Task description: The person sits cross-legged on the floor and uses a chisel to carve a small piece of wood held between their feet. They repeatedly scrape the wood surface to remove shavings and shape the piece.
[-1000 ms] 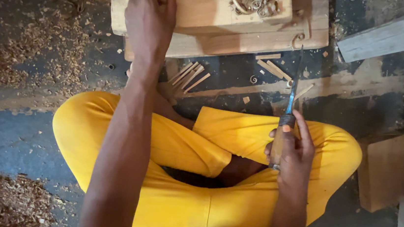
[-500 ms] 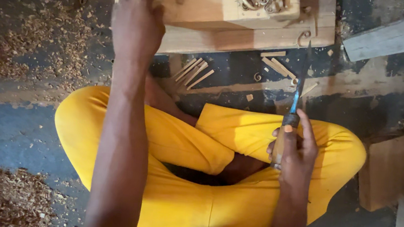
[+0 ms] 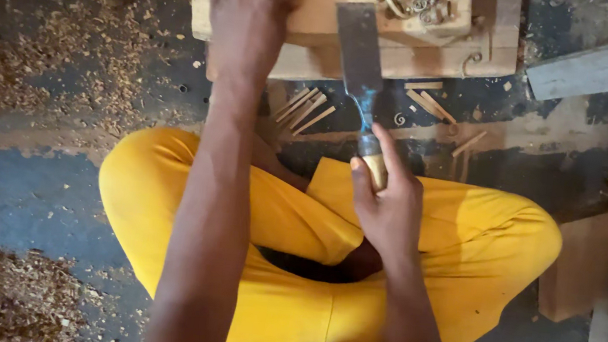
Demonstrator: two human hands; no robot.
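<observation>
R hand (image 3: 388, 209) fingers (image 3: 362, 188) clenched round wooden handle of chisel (image 3: 363, 80), blade lying up over wood block (image 3: 318, 24) on floor (image 3: 35, 190), w/ L hand (image 3: 250, 17) fingers spread, pressing block's top, shavings (image 3: 26, 47) & sticks (image 3: 306, 108) around, yellow-trousered legs (image 3: 476, 240) crossed below.

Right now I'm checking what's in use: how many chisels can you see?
1: a wide flat chisel, its handle gripped in the right hand, blade lying on the wooden block. Others may lie outside the frame.
</observation>
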